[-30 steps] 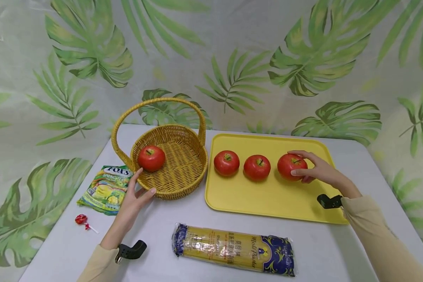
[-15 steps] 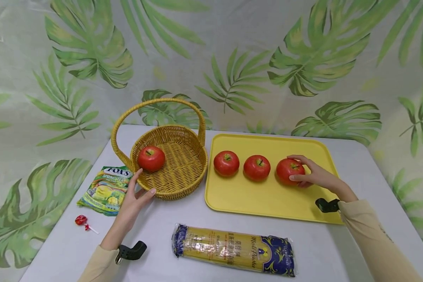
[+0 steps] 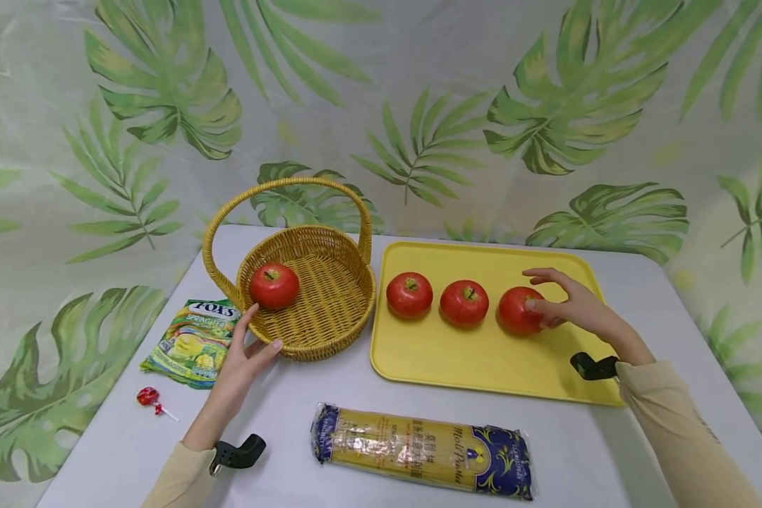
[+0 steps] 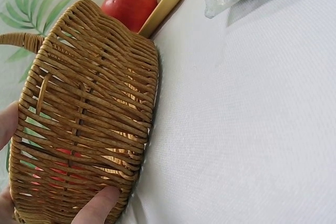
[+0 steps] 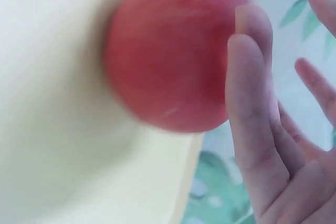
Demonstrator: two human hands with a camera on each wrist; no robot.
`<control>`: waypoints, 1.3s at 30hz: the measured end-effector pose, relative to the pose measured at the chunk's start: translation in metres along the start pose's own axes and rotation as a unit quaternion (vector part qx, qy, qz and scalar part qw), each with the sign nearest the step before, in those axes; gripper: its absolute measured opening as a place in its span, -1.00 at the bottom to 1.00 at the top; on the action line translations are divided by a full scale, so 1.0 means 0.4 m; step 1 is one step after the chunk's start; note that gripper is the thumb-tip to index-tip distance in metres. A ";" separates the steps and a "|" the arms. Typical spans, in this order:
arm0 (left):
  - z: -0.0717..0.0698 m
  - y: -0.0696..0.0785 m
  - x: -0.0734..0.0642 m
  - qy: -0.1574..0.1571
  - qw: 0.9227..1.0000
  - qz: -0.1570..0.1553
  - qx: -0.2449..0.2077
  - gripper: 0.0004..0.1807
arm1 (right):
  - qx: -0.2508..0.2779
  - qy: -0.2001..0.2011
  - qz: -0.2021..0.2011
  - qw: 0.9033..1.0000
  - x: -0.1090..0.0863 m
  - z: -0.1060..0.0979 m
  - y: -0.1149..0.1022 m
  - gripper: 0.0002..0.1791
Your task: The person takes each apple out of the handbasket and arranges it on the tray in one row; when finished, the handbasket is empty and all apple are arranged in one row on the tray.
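Observation:
My left hand (image 3: pixel 241 363) holds the near-left edge of a round wicker basket (image 3: pixel 320 346), with fingers at the rim and one fingertip low on the outer wall in the left wrist view. A red apple (image 3: pixel 274 286) lies inside the basket. On a yellow tray (image 3: pixel 444 360) sit three more red apples in a row: the left one (image 3: pixel 409 295), the middle one (image 3: pixel 464 303) and the right one (image 3: pixel 520 310). My right hand (image 3: pixel 574 307) is at the right apple's side, its fingers loosely extended and spread. The right wrist view shows fingers (image 5: pixel 247 93) right beside that apple.
A long pack of spaghetti (image 3: pixel 419 449) lies at the front of the white table (image 3: pixel 279 437). A green candy bag (image 3: pixel 193 342) and a red lollipop (image 3: pixel 148 396) are at the left. The basket's tall handle (image 3: pixel 286 182) arches above it.
The right apple has shifted slightly left and toward me on the tray. My right hand's fingers have loosened and drawn back from it. The left hand stays at the basket.

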State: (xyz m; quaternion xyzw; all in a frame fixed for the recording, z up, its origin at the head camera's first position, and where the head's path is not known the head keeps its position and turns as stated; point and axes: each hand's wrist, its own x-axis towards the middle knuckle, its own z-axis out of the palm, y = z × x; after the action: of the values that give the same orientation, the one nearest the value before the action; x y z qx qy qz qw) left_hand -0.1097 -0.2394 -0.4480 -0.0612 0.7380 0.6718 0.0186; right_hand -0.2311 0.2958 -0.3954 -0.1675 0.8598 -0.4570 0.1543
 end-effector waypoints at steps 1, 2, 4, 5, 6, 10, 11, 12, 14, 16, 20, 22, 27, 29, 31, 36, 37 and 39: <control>0.000 0.000 0.000 0.000 1.000 0.001 0.000 -0.12 | 0.002 0.001 -0.008 1.000 0.001 0.002 -0.012 -0.35; 0.000 0.000 0.000 0.000 1.000 0.001 0.000 -0.12 | 0.005 0.002 -0.019 1.000 0.004 0.005 -0.024 -0.38; 0.000 -0.001 0.000 0.000 1.000 0.001 0.000 -0.12 | 0.015 -0.001 -0.040 0.999 0.012 0.016 -0.047 -0.42; 0.000 -0.001 0.000 0.001 1.000 0.001 0.001 -0.12 | 0.019 -0.004 -0.048 0.999 0.018 0.024 -0.059 -0.43; 0.000 -0.002 0.001 0.001 1.000 0.000 0.001 -0.12 | 0.025 -0.007 -0.055 0.998 0.025 0.032 -0.070 -0.45; 0.000 -0.004 0.002 0.001 1.000 -0.002 0.000 -0.12 | 0.040 -0.031 -0.076 0.996 0.062 0.080 -0.110 -0.47; 0.000 -0.004 0.002 0.002 1.000 -0.002 -0.001 -0.12 | 0.043 -0.038 -0.080 0.995 0.074 0.095 -0.119 -0.48; 0.000 -0.004 0.002 0.002 1.000 -0.003 -0.001 -0.12 | 0.045 -0.047 -0.085 0.994 0.085 0.111 -0.129 -0.48; -0.001 -0.004 0.002 0.002 1.000 -0.004 -0.001 -0.12 | 0.044 -0.063 -0.097 0.992 0.108 0.143 -0.148 -0.49; -0.001 -0.004 0.002 0.002 1.000 -0.005 0.001 -0.12 | 0.045 -0.080 -0.105 0.990 0.131 0.178 -0.170 -0.48; -0.002 -0.006 0.003 0.001 1.000 -0.007 0.001 -0.12 | 0.046 -0.111 -0.126 0.985 0.179 0.243 -0.213 -0.47; -0.002 -0.008 0.004 0.000 1.000 -0.007 0.000 -0.12 | 0.047 -0.127 -0.134 0.982 0.201 0.273 -0.238 -0.46; 0.000 -0.011 0.007 0.001 1.000 -0.004 -0.002 -0.11 | 0.045 -0.157 -0.160 0.974 0.255 0.342 -0.295 -0.49; 0.001 -0.012 0.008 0.002 1.000 -0.002 -0.004 -0.12 | 0.040 -0.165 -0.171 0.971 0.276 0.369 -0.315 -0.51; 0.001 -0.013 0.008 0.003 1.000 -0.001 -0.004 -0.12 | 0.035 -0.172 -0.178 0.968 0.295 0.395 -0.336 -0.52; 0.000 -0.014 0.008 0.004 1.000 -0.001 -0.004 -0.11 | 0.022 -0.184 -0.174 0.967 0.340 0.454 -0.390 -0.52; 0.000 -0.013 0.008 0.005 1.000 -0.001 -0.005 -0.11 | 0.017 -0.184 -0.171 0.968 0.349 0.466 -0.400 -0.52; -0.001 -0.013 0.008 0.006 1.000 -0.002 -0.005 -0.11 | 0.014 -0.187 -0.165 0.968 0.370 0.488 -0.418 -0.51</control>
State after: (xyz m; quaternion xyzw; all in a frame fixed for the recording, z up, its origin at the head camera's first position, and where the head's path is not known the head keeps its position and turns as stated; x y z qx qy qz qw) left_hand -0.1124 -0.2404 -0.4534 -0.0670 0.7345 0.6751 0.0155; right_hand -0.2574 0.0013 -0.3764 -0.3869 0.7700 -0.4485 0.2370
